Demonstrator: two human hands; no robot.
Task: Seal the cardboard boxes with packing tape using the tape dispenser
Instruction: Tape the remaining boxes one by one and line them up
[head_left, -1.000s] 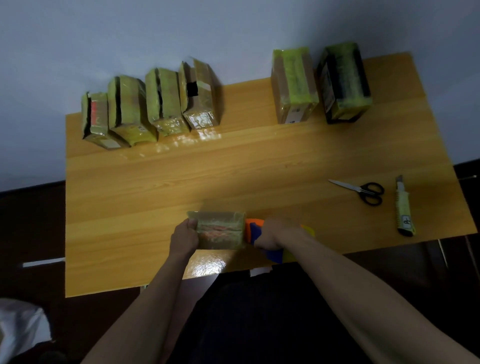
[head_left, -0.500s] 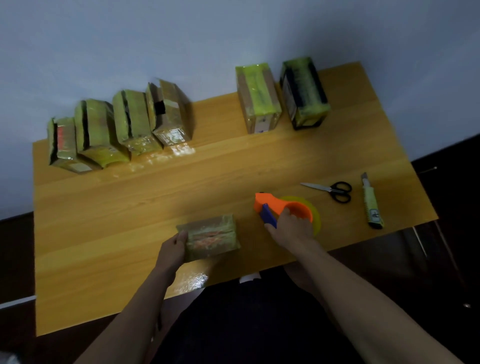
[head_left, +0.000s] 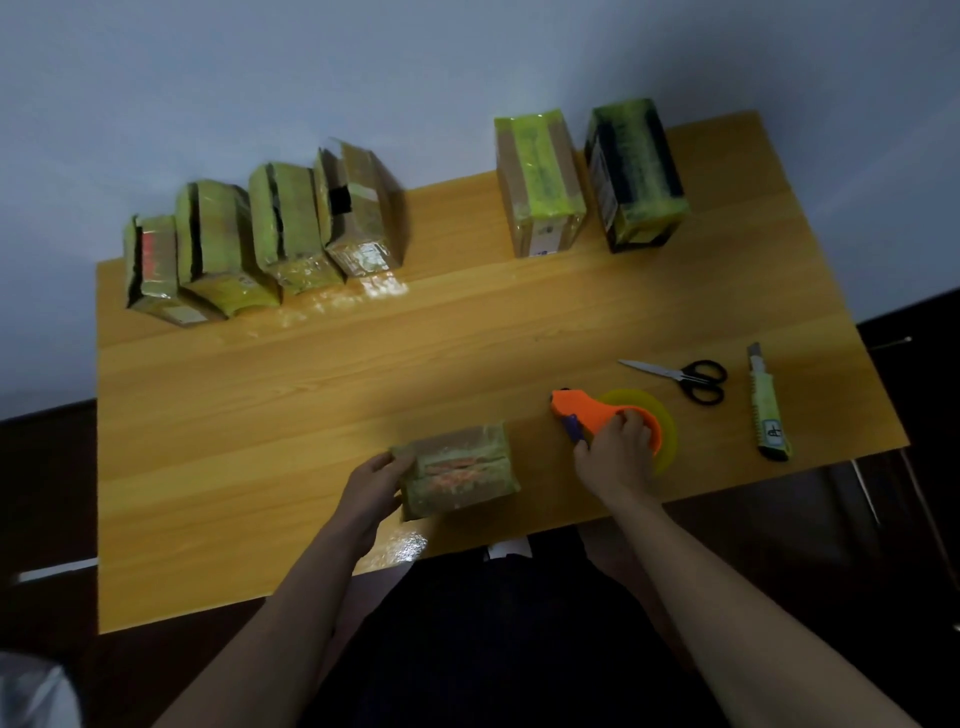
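- The fingers of the right hand (head_left: 615, 452) are curled around the handle of the orange tape dispenser (head_left: 597, 415), which sits on the desk (head_left: 363, 364) near its front edge, right of the middle; the yellowish tape roll (head_left: 657, 415) shows behind the knuckles
- The fingers of the left hand (head_left: 371, 480) wrap the left end of the small box (head_left: 457, 475), thumb on top, holding it flat against the desk close to the front edge
- The box is wrapped in glossy tape, so it probably feels slick and light; gripping across the short ends, where the cardboard corners are stiff, looks safer than pinching the faces, which may dent
- The dispenser looks like rigid plastic, light, best taken by the handle, well away from the toothed end at its left tip
- Along the back edge, four taped boxes (head_left: 260, 244) lean together toward the left corner and two more boxes (head_left: 587, 179) stand upright toward the right corner
- Scissors (head_left: 685, 376) and a utility knife (head_left: 766, 405) lie near the right edge, just beyond the dispenser, apart from both hands
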